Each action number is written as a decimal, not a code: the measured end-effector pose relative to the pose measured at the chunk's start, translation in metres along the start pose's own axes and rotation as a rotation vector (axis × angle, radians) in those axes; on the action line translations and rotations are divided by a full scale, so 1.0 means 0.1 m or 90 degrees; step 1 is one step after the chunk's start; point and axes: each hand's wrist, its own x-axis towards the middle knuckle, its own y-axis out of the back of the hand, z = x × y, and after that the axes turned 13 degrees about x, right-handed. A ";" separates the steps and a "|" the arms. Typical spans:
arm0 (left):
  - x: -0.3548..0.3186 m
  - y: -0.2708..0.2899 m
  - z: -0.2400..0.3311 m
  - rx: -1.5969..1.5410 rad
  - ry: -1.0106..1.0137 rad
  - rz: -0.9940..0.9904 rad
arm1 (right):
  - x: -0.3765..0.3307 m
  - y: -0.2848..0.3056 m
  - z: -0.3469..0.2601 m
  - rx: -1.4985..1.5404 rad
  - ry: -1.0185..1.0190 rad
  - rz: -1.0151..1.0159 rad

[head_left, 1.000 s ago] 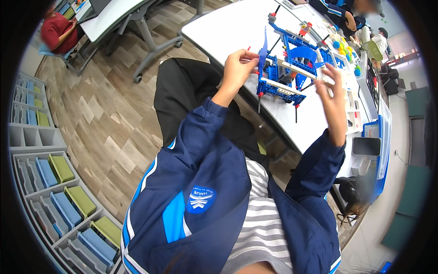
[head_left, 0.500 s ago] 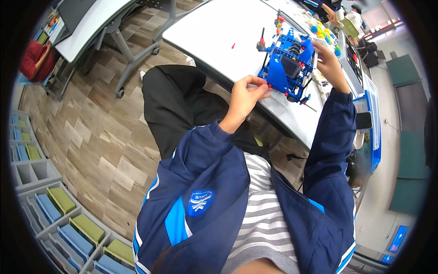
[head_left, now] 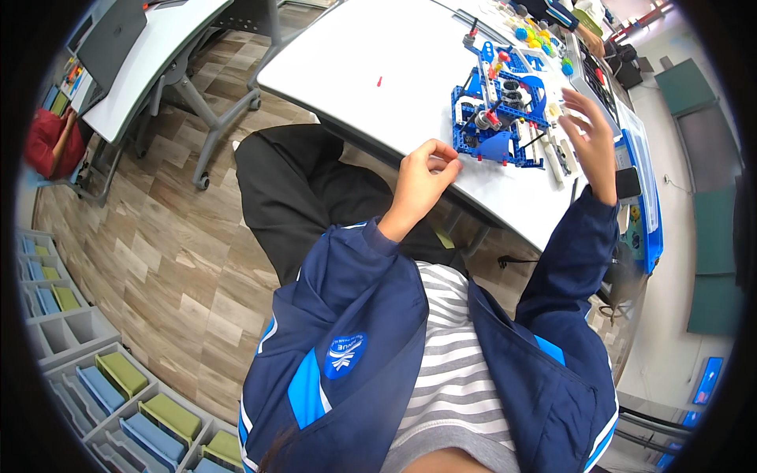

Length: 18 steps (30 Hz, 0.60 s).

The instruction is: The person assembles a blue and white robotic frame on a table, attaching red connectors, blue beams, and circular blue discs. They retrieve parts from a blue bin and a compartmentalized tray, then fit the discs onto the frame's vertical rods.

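A blue model built of plastic construction beams [head_left: 498,147], with black gears and wheels, red pegs and grey parts, stands on the near right part of the white table [head_left: 347,55]. By its lower left corner is my left hand [head_left: 422,183], its thumb and fingers curled together in a pinch. Whatever may be between those fingertips is too small to make out. On the model's right side my right hand [head_left: 590,142] is raised with fingers spread, apart from it and holding nothing. A small red peg [head_left: 379,81] lies alone on the tabletop to the left.
White beams [head_left: 555,158] lie right of the model, with yellow and blue pieces [head_left: 536,38] behind it. At the right are a blue-rimmed clear bin [head_left: 648,197] and a black phone-like object [head_left: 628,183]. Another person's hand [head_left: 590,41] is at the far right.
The model has been turned and set down on the table, showing another side. My right hand has let go of it and moved right, fingers spreading. My left hand has come slightly away from it.
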 end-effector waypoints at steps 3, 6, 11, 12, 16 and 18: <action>-0.01 -0.07 0.03 0.169 -0.096 0.107 | -0.40 -0.07 -0.34 -0.111 0.062 0.181; 0.00 -0.09 0.05 0.215 -0.120 0.124 | -0.70 -0.40 -0.53 0.131 -0.065 0.110; 0.06 -0.09 0.09 0.138 -0.087 0.045 | -0.76 -0.93 -0.53 0.393 -0.177 0.035; 0.06 -0.09 0.10 0.129 -0.077 0.041 | -0.76 -0.97 -0.50 0.443 -0.183 0.046; 0.05 -0.10 0.12 0.151 -0.099 0.070 | -0.90 -1.03 -0.34 0.505 -0.154 0.124; 0.06 -0.11 0.12 0.203 -0.145 0.104 | -1.01 -1.13 -0.23 0.446 -0.177 0.195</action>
